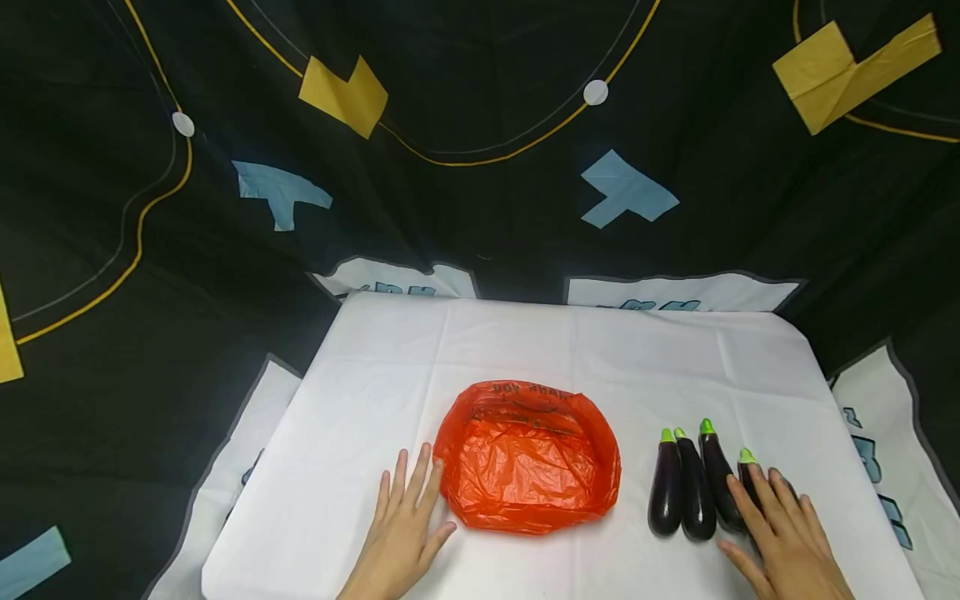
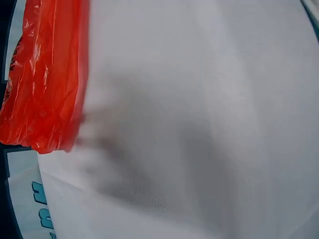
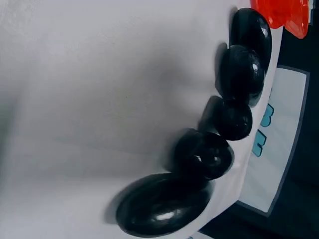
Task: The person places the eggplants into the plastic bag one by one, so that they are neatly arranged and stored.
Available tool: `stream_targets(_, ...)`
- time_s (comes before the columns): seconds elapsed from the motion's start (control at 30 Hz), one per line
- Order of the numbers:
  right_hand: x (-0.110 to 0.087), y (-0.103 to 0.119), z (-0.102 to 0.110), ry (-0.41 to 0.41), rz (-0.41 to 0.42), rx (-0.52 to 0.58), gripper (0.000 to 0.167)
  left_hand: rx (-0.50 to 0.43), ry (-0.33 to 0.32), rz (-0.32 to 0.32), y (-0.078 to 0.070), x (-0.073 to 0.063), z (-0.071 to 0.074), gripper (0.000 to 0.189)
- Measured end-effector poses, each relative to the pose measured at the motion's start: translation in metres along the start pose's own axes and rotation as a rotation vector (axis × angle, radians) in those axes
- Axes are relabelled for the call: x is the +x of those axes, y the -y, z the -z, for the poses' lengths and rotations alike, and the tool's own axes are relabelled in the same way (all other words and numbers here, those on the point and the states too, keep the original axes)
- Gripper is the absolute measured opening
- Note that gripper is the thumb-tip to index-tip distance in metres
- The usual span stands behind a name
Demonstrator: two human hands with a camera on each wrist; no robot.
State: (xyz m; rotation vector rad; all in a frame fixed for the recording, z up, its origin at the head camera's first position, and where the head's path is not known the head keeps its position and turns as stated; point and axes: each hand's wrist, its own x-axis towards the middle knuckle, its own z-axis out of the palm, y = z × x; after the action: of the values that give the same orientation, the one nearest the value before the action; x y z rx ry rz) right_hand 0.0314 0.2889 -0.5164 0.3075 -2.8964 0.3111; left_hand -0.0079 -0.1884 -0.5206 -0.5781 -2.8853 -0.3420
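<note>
A red plastic bag [image 1: 525,467] with dark print lies opened out on the white table, its rim spread into a rounded shape. My left hand [image 1: 405,529] is beside the bag's left edge, fingers straight and spread, holding nothing; whether a fingertip touches the bag I cannot tell. Several dark eggplants [image 1: 665,487] with green tips lie in a row right of the bag. My right hand [image 1: 787,533] is over the row's right end with straight fingers, partly hiding the eggplants there. Glossy eggplants [image 3: 164,204] show in the right wrist view, and the bag [image 2: 45,74] in the left; neither shows a hand.
A white cloth covers the table [image 1: 630,358]. Behind it hangs a black curtain [image 1: 465,225] with yellow and blue shapes. White patches with blue lettering [image 1: 682,293] border the table's far edge and sides.
</note>
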Motion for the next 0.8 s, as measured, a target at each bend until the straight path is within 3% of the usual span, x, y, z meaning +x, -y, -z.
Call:
stream_targets(0.07,-0.001,-0.003,-0.001,-0.015,-0.069,0.042,0.093,-0.077,-0.040,0.037,0.002,0.004,-0.001,0.079)
stream_targets(0.17,-0.003,-0.011,-0.003,-0.021,-0.222,0.112,0.084,-0.245,-0.117,0.150,0.006,0.013,-0.003,0.074)
stream_targets(0.27,-0.006,-0.023,-0.006,0.012,-0.375,0.150,0.078,-0.395,-0.196,0.268,0.011,0.025,-0.006,0.069)
stream_targets(0.37,-0.010,-0.037,-0.010,0.051,-0.477,0.165,0.077,-0.475,-0.246,0.354,0.016,0.035,-0.009,0.067)
stream_targets(0.53,-0.016,-0.055,-0.014,0.137,-0.656,0.190,0.078,-0.573,-0.261,0.451,0.022,0.049,-0.014,0.063)
stream_targets(0.67,-0.017,-0.066,-0.016,0.285,-0.841,0.202,0.083,-0.667,-0.245,0.535,0.024,0.059,-0.020,0.061)
stream_targets(0.8,-0.021,-0.074,-0.020,0.343,-0.925,0.206,0.086,-0.725,-0.233,0.584,0.025,0.066,-0.024,0.059)
